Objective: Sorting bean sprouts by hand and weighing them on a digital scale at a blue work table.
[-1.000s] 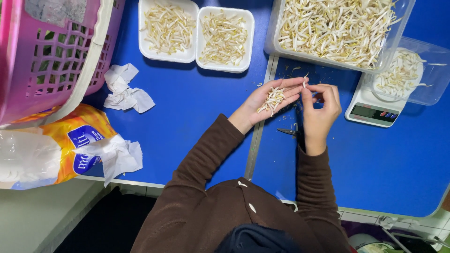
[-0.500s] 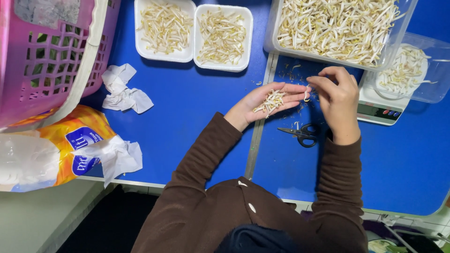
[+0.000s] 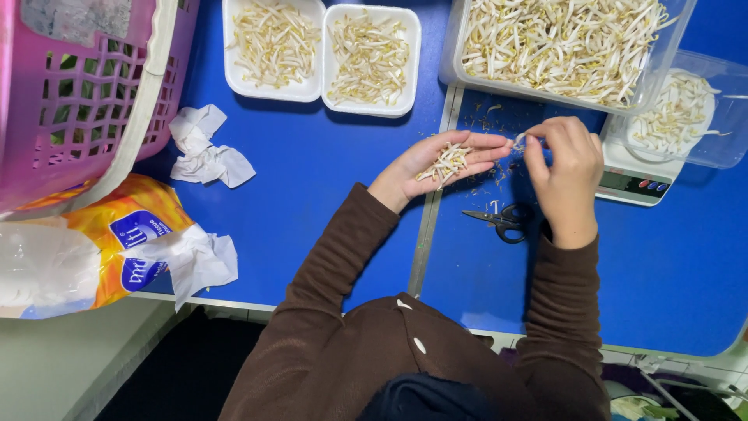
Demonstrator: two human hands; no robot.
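My left hand (image 3: 436, 168) is turned palm up over the blue table (image 3: 327, 203), cupping a small bunch of bean sprouts (image 3: 446, 164). My right hand (image 3: 565, 175) pinches a single sprout (image 3: 517, 141) at the left fingertips. Black scissors (image 3: 499, 219) lie on the table just below and between both hands. A large clear tub of bean sprouts (image 3: 565, 43) stands right behind the hands.
Two white trays of trimmed sprouts (image 3: 273, 47) (image 3: 372, 58) sit at the back. A clear tub of sprouts (image 3: 678, 113) rests on a white scale (image 3: 631, 183) at right. Left: pink basket (image 3: 78, 93), crumpled tissue (image 3: 204, 148), orange tissue pack (image 3: 101, 249).
My right hand has moved a little up and right of the scissors, still at the left fingertips; the view shifted slightly. The left hand stays cupped with its sprouts.
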